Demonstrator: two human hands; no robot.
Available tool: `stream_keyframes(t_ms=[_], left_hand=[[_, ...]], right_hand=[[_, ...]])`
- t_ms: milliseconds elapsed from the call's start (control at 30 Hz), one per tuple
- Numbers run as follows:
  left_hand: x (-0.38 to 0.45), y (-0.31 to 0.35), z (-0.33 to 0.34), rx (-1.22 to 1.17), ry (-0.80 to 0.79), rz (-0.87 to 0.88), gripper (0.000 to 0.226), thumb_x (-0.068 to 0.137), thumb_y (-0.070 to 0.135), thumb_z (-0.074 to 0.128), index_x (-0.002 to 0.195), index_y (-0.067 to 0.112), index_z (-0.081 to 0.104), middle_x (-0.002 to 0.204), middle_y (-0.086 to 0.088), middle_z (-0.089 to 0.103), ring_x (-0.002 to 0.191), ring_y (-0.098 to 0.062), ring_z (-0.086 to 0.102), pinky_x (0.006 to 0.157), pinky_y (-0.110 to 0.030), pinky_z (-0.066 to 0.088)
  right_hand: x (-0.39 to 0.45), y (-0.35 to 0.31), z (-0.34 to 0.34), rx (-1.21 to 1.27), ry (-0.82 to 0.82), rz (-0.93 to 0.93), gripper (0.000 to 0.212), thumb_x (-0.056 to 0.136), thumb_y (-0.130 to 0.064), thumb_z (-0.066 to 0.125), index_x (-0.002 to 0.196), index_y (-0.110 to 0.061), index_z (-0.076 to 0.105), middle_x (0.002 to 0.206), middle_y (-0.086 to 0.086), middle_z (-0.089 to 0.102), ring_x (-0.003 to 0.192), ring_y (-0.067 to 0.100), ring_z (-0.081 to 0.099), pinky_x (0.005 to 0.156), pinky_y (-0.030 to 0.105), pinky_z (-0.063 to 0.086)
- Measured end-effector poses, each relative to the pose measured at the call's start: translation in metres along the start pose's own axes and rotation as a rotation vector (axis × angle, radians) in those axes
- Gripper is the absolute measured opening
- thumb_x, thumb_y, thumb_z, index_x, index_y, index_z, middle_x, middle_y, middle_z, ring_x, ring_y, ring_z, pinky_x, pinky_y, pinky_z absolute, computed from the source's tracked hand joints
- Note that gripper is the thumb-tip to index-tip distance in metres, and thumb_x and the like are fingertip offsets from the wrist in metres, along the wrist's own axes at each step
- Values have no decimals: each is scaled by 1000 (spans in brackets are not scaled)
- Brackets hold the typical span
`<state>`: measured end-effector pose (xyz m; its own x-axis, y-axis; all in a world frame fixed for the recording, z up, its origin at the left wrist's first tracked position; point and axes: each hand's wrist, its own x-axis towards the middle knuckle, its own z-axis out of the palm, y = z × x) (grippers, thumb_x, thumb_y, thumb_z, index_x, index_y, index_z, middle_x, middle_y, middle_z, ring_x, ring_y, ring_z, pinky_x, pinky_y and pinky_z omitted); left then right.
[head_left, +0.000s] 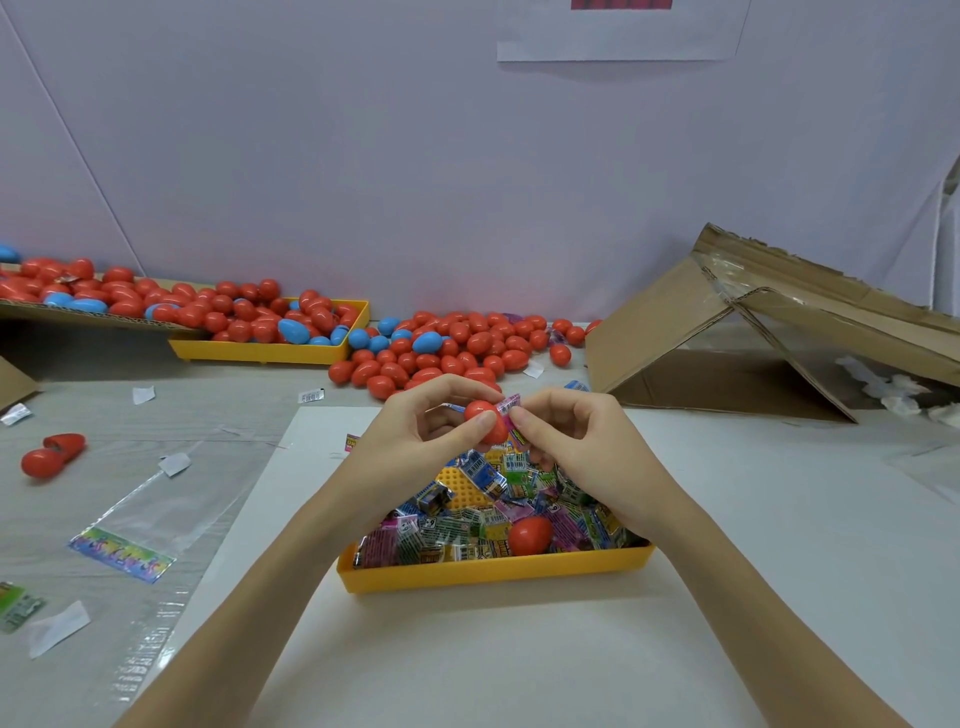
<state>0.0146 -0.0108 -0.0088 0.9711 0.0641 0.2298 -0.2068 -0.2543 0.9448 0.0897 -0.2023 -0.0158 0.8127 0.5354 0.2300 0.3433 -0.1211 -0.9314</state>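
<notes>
On the table (779, 519), a torn cardboard box (727, 332) lies behind and right of the yellow tray (493, 569), and a heap of red and blue plastic eggs (447, 348) spreads behind it. Above the tray's far end the left hand (415, 431) curls round a red egg (480, 415), while the right hand (576, 441) pinches a pink packet (511, 410) touching the egg's right side. The packet likely goes leftward into the egg, with nothing between them; spare packets and one loose egg (530, 535) lie in the tray beneath.

Red and blue eggs (457, 338) are heaped at the back beside a yellow tray (260, 356). A cardboard box (670, 322) is laid open at the right.
</notes>
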Motion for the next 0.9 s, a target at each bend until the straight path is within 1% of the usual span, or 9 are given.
stream_keyframes(t_ms=[200, 333, 400, 467, 567, 667, 733, 900], left_hand=[[0, 0, 0, -12, 2, 10, 22, 94, 29, 69, 113, 18, 70, 100, 2, 76, 92, -15, 75, 84, -22, 57], [1, -1, 1, -25, 31, 28, 18, 94, 24, 70, 111, 17, 71, 105, -5, 73, 92, -17, 75, 89, -30, 60], [1, -2, 1, -12, 47, 33, 17, 94, 23, 71, 111, 19, 71, 108, -8, 72, 93, -17, 75, 90, -31, 61], [2, -3, 1, -4, 62, 38, 17, 94, 24, 72, 110, 20, 71, 109, -8, 72, 94, -18, 75, 90, -31, 61], [2, -4, 3, 10, 74, 67, 16, 95, 19, 72, 111, 20, 70, 109, -3, 72, 95, -16, 75, 88, -27, 60], [2, -5, 4, 65, 105, 125, 17, 94, 16, 74, 111, 19, 70, 105, 5, 72, 94, -12, 73, 83, -21, 58], [2, -6, 5, 86, 125, 148, 19, 93, 16, 75, 111, 18, 70, 103, 5, 72, 95, -13, 73, 83, -23, 59], [3, -10, 8, 113, 176, 199, 23, 92, 17, 77, 113, 15, 69, 101, 3, 73, 96, -16, 74, 81, -26, 61]], right_hand=[[0, 1, 0, 0, -15, -16, 17, 99, -27, 67, 101, -13, 77, 73, -6, 71, 66, 7, 62, 66, 19, 54], [0, 1, -1, 10, -22, -15, 18, 98, -28, 68, 103, -13, 76, 76, -2, 73, 67, 8, 64, 68, 21, 55], [0, 1, 0, 7, -20, -16, 18, 97, -28, 69, 104, -13, 77, 79, -1, 75, 68, 6, 67, 68, 21, 56], [0, 1, 0, 10, -17, -16, 17, 97, -26, 71, 106, -13, 77, 83, -1, 77, 71, 7, 71, 67, 20, 56], [0, 2, 1, 14, 15, -22, 15, 94, -25, 75, 105, -14, 77, 86, 0, 79, 78, 12, 75, 68, 21, 58], [-1, 3, 3, 21, 76, -34, 15, 91, -25, 79, 102, -15, 77, 88, 0, 80, 84, 16, 77, 74, 31, 63], [-2, 3, 3, 4, 111, -50, 14, 90, -24, 80, 102, -16, 79, 88, -2, 80, 86, 16, 77, 78, 35, 64], [-4, 2, 9, 34, 156, -48, 23, 89, -19, 79, 111, -10, 80, 93, -1, 81, 87, 12, 78, 79, 30, 64]])
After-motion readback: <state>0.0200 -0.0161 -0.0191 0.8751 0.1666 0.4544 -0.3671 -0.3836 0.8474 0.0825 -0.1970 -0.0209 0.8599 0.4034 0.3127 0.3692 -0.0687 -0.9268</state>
